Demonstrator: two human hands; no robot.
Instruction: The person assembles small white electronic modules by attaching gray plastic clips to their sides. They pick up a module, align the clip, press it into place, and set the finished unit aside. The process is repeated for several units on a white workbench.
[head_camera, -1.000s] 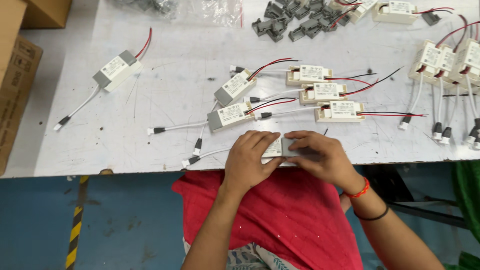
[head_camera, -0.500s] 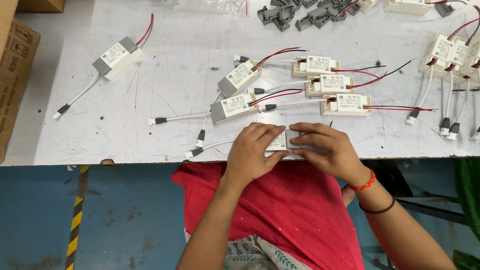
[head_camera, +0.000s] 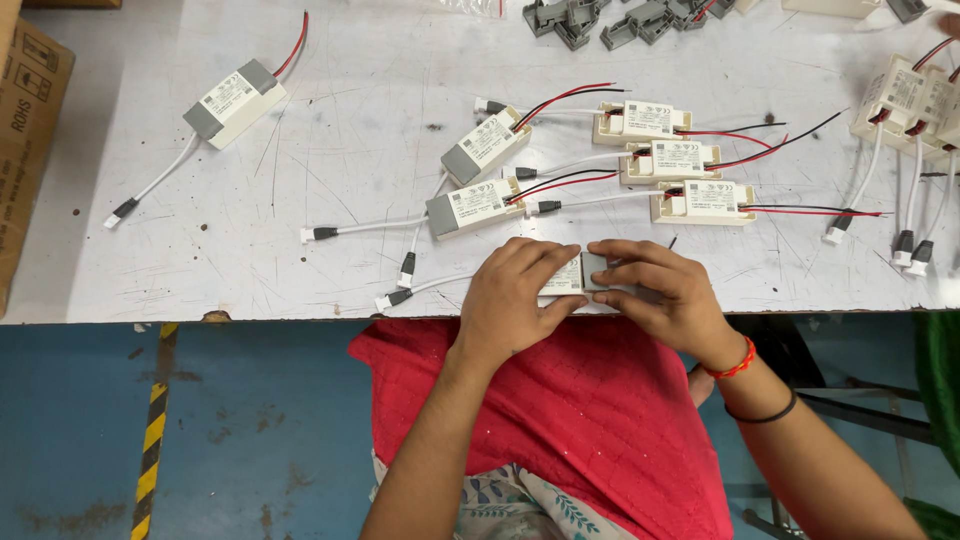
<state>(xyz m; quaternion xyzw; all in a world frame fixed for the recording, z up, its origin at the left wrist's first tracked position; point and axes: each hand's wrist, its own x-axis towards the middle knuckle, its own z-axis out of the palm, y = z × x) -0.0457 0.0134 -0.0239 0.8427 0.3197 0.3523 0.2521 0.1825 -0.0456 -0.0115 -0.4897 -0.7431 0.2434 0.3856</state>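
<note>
Above blue floor (head_camera: 220, 430), scratched white table (head_camera: 330, 170)

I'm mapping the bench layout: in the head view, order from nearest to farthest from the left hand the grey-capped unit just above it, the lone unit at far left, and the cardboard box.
From the left hand:
1. Grey-capped unit, just above.
2. Lone unit, upper left.
3. Cardboard box, left edge.

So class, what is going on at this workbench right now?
A person seated at a scratched white table presses both hands together on a small white box-shaped unit at the near edge. The left hand covers its left part, the right hand its grey end. A white cable with a dark plug trails off to the left. More such wired units lie in rows just beyond, and loose grey caps sit at the far edge.
</note>
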